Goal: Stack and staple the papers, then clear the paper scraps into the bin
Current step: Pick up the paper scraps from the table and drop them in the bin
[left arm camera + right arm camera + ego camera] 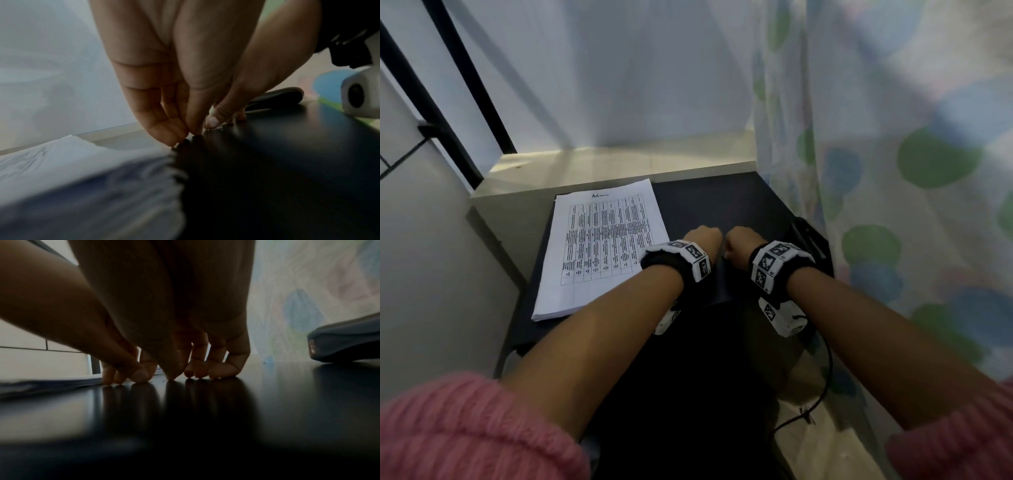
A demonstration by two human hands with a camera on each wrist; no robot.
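Observation:
A thick stack of printed papers [602, 246] lies on the left half of the black table [722, 202]. My left hand [703, 236] stands on the tabletop just right of the stack's near corner [61, 162]. Its thumb and fingertips [174, 138] are bunched together on the surface, and whether they pinch anything is hidden in shadow. My right hand [743, 240] is beside it, fingers [222, 371] curled, their tips and the thumb on the table, nothing seen in them. A dark stapler [808, 240] lies at the table's right edge, apart from both hands. No scraps or bin show.
A spotted curtain [893, 171] hangs close along the table's right side. A pale ledge [619, 164] runs behind the table, and a white wall [431, 274] stands to the left. A black cable [822, 394] hangs below the right wrist.

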